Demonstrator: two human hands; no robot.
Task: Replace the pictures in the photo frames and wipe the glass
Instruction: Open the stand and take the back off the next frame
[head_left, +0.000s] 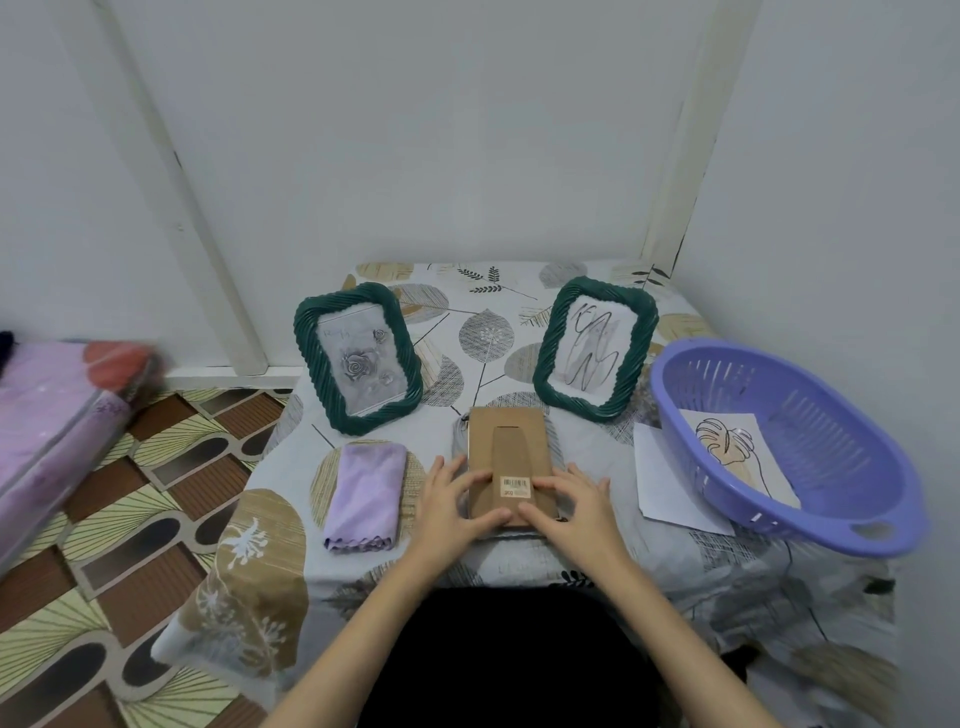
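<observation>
On the table (675, 561), two standing green frames (357, 358), one face-down frame (511, 457) — both hands (457, 499) spread, fingertips pressing its back.

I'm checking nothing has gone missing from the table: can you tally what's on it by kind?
Photo frames: 3, two green upright ones and one lying face down under both hands
Cloths: 1, lilac, folded
Baskets: 1, purple
Loose paper sheets: 2, a picture inside the basket and a white sheet partly under it
Total: 7
</observation>
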